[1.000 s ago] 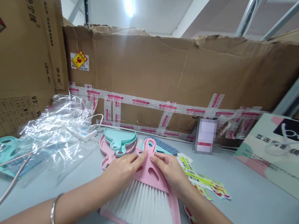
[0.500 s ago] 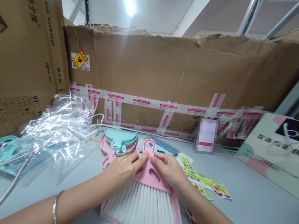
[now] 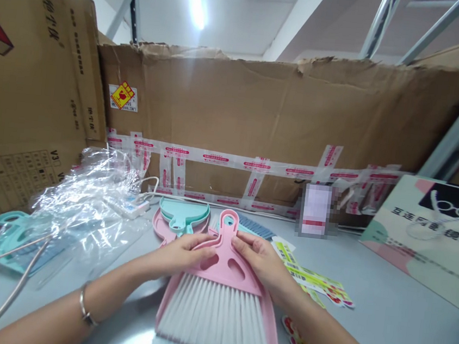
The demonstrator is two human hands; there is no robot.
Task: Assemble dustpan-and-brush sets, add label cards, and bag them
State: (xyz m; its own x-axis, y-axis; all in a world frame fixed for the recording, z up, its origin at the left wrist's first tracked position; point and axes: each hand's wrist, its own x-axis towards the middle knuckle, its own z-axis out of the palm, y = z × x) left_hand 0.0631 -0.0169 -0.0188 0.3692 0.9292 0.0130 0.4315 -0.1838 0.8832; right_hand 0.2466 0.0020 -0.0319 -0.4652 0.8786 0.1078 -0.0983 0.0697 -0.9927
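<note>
A pink hand brush (image 3: 221, 274) with white bristles lies inside a pink dustpan (image 3: 273, 332), their handles overlapping and pointing away from me. My left hand (image 3: 182, 253) is closed on the left shoulder of the dustpan, thumb over the brush's edge. My right hand (image 3: 259, 260) pinches the brush at the right of its neck, fingertips curled on the handle. Beyond them sit a mint-green dustpan (image 3: 184, 214) on top of another pink dustpan (image 3: 161, 226), and a blue-bristled brush (image 3: 254, 226).
Crumpled clear plastic bags (image 3: 91, 196) and a mint dustpan set (image 3: 11, 242) lie at the left. Colourful printed cards (image 3: 316, 279) are at the right, near a printed box (image 3: 431, 242). Large cardboard boxes (image 3: 220, 105) wall the back; a cable (image 3: 15, 292) crosses the left front.
My left hand has slid left and down from the brush's neck to the side of the dustpan, uncovering more of the brush. The right hand stays by the handle.
</note>
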